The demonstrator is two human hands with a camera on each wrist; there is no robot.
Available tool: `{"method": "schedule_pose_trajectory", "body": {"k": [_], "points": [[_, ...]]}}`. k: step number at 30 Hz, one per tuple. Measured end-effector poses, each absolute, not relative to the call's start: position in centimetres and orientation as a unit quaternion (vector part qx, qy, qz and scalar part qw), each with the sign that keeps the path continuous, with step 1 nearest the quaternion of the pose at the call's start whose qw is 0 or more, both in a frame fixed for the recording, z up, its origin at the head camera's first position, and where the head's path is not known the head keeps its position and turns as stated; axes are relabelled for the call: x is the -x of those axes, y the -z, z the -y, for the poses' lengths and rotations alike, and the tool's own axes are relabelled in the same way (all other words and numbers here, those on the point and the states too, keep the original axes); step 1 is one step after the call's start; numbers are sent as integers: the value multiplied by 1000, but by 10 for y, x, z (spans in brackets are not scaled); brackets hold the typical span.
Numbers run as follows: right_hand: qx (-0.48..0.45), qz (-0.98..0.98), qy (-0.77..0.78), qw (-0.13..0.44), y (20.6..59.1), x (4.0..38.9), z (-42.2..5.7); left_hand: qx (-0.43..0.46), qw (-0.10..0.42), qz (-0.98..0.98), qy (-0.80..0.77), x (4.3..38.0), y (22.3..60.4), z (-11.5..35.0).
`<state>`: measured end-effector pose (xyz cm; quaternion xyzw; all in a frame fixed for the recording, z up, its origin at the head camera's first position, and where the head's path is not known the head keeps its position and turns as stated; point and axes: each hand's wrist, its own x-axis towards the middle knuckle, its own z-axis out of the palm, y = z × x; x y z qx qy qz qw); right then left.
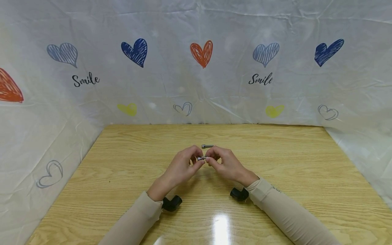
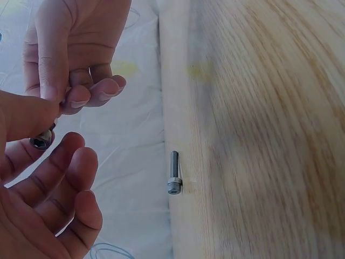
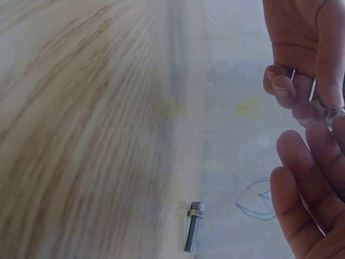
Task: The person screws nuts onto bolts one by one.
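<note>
Over the middle of the table, both hands meet at a small metal socket-head bolt (image 1: 200,158). My left hand (image 1: 183,166) pinches it near its head, between thumb and index finger. The hex socket of the bolt head (image 2: 41,142) faces the left wrist camera. From the other side, my right hand (image 1: 229,165) pinches the bolt's thin end with thumb and fingertips, which hide much of the shank. A second bolt (image 1: 207,146) lies on the table just beyond the hands, head to the left. A nut (image 2: 174,181) sits on it close under the head.
The pale wood table (image 1: 122,190) ends at a white cloth backdrop (image 1: 226,92) printed with hearts and "Smile". Black strap-on pieces (image 1: 172,203) show at both wrists, below the beige sleeves. Light glares off the table's near part.
</note>
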<state>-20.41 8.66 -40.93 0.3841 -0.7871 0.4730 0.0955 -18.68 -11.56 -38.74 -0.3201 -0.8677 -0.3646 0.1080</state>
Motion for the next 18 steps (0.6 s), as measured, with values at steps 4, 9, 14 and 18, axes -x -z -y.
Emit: {"method": "schedule_pose_trajectory", "body": {"k": [4,9,14,18], "points": [[-385,788,-470,99,410,204,-87,314,104,871,364,186,386,115],[-387,787,-470,100,410,204,-88,305,94,877,360,185,385,115],[-388,786,-471,98,409,203,-88,301,90,878,362,185,387,116],[-386,787,-471,98,409,203,-88,298,89,878,364,185,386,116]]}}
